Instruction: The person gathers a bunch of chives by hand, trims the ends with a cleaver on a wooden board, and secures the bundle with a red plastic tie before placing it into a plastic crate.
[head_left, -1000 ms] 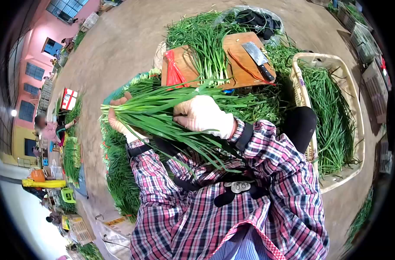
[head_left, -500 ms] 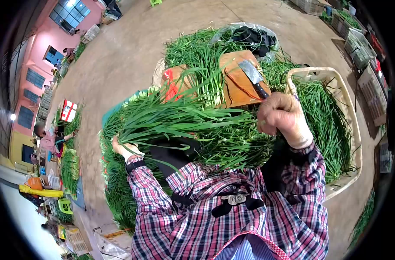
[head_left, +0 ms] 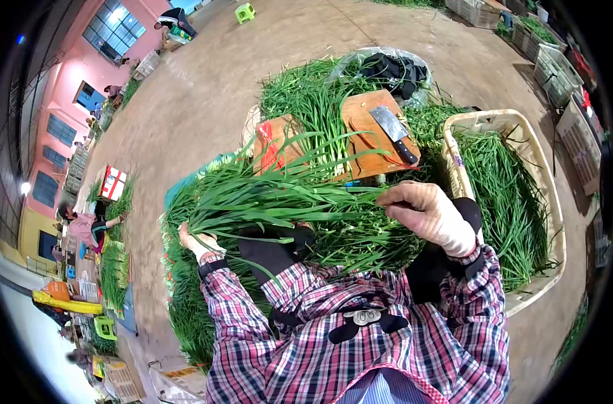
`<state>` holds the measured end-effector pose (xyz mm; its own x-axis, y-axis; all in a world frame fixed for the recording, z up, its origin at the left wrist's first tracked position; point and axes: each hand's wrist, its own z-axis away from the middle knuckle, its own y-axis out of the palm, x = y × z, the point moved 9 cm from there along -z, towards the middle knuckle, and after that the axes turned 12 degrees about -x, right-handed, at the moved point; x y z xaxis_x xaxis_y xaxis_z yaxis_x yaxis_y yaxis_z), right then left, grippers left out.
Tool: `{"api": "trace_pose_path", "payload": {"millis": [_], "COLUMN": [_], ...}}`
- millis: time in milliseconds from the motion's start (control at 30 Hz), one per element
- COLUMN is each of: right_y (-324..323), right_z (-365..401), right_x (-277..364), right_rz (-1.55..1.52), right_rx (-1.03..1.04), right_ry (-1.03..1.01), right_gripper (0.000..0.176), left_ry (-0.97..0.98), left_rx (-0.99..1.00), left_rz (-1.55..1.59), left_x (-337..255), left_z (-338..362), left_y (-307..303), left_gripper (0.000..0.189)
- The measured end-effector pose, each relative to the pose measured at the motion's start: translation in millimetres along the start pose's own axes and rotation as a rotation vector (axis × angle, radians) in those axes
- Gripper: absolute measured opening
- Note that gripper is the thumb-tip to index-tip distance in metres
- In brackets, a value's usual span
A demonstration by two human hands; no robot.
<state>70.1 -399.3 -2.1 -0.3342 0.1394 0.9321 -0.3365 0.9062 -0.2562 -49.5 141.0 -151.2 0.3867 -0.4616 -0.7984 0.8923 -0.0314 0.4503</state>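
My left hand (head_left: 197, 241) is closed around the lower end of a bunch of long green leaves (head_left: 273, 202), which fans out to the right across my lap. At the leaf tips, my right hand (head_left: 431, 214) has thumb and fingers drawn together in a pinch; what it holds, if anything, is too small to tell. Beyond the bunch, a cleaver (head_left: 390, 126) with a black handle lies on a wooden board (head_left: 367, 158). Red plastic (head_left: 271, 151) lies on the smaller board left of it.
A cream crate (head_left: 559, 232) of greens stands at my right. Loose greens (head_left: 279, 91) and a clear bag with dark cloth (head_left: 394, 74) lie ahead. More greens are piled at my left. People sit far left; another person (head_left: 178, 21) bends over at the top.
My right hand has moved down slightly, from beside the knife handle to the leaf tips, and its fingers now point left. My left hand still holds the bunch. The view has shifted slightly.
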Motion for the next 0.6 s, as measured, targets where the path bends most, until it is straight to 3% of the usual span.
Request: {"api": "trace_pose_path", "payload": {"millis": [67,233,367,600], "right_y": [12.8,35.6,66.6,93.3], "right_z": [-4.7,-23.5,-27.6,-26.9], "right_x": [-6.4,9.2,11.5,-2.9], "right_rz": [-0.029,0.296,0.423,0.220], "right_rx": [-0.002,-0.198,-0.074,-0.098], "right_ry": [0.039,-0.345,-0.404,-0.426], "right_gripper": [0.021,0.022,0.036,0.019], "left_ry": [-0.013,-0.015,-0.033,0.005], "left_rx": [-0.001,0.045,0.081,0.148], "left_rz": [0.030,0.057,0.050,0.047], "left_x": [-0.3,1.1,2.8,5.5], "left_z": [4.3,4.1,5.2,19.5], "left_y": [2.4,7.2,7.1,13.6], "left_gripper": [0.055,0.055,0.054,0.056]}}
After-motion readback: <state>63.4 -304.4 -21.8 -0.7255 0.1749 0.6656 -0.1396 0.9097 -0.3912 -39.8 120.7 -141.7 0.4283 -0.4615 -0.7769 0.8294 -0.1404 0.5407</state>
